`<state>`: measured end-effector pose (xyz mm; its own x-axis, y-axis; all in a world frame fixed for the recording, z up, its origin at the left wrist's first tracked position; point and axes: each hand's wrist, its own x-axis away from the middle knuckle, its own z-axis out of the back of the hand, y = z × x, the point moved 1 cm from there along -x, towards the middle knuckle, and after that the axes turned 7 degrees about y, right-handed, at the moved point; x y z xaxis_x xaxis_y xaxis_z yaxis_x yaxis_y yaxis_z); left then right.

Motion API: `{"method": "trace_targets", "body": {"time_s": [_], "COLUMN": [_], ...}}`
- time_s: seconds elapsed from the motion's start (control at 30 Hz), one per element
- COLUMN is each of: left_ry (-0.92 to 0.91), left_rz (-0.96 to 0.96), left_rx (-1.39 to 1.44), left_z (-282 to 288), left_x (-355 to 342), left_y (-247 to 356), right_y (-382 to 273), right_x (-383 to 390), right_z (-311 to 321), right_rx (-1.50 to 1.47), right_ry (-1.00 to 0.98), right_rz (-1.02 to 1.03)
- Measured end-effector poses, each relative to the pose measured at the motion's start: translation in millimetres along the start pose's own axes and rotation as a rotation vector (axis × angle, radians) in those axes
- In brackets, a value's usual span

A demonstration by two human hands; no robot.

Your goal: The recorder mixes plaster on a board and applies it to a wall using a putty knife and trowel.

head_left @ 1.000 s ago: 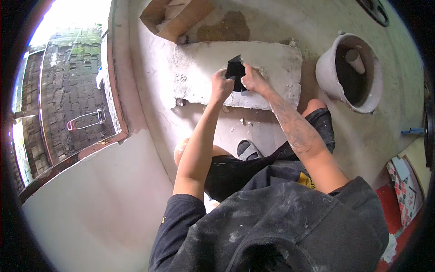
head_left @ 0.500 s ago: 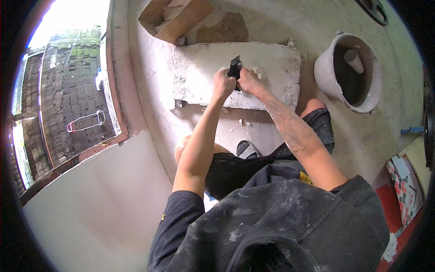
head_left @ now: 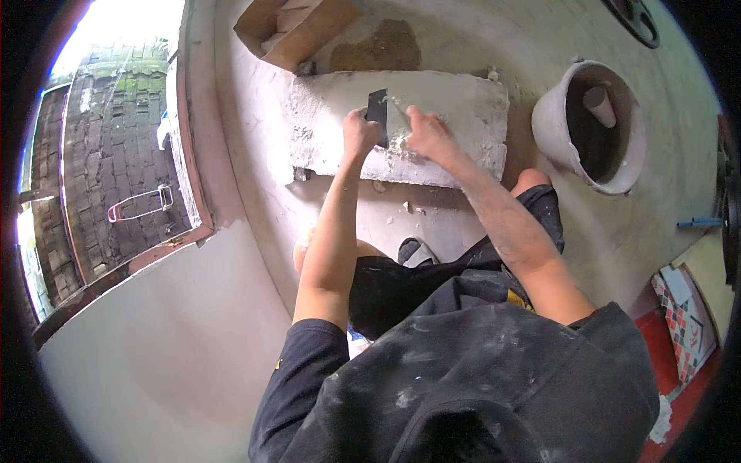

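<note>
My left hand is closed around the near left side of a flat black scraper blade, held over the white-crusted board. A short gap to the right, my right hand is closed, its fingers curled toward the blade. A pale, plaster-coloured flat patch shows at its fingertips; whether this is a second tool or the board's surface I cannot tell. Crumbs of white plaster lie on the board just below and between the hands.
Right of the board stands a whitish bucket with a pale cylinder inside. An open cardboard box sits beyond the board, beside a damp brown patch. At left, a window frame borders a low white wall.
The hands were together at the black blade and are now apart. My left hand has moved left with the blade, its flat face now showing; the right has shifted slightly right.
</note>
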<state>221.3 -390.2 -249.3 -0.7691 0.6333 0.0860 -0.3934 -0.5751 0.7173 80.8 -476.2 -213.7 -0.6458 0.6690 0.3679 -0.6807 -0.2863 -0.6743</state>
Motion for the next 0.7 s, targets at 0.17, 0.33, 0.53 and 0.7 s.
{"method": "trace_targets", "body": {"time_s": [0.17, 0.33, 0.53, 0.7], "left_ry": [-0.025, -0.099, -0.214, -0.141], "left_rz": [0.082, -0.125, -0.104, -0.201], "left_rx": [0.066, 0.031, -0.090, -0.127], "left_z": [12, 24, 33, 30], "left_x": [-8, -14, 2, 15], "left_y": [-12, -2, 37, 30], "right_y": [42, 60, 55, 32], "right_x": [-17, -27, -33, -25], "right_z": [28, 21, -7, -22], "right_rx": [0.472, 0.588, 0.439, 0.404], "right_ry": [0.212, 0.359, 0.468, 0.502], "right_rz": [0.385, 0.836, 1.068, 1.168]}}
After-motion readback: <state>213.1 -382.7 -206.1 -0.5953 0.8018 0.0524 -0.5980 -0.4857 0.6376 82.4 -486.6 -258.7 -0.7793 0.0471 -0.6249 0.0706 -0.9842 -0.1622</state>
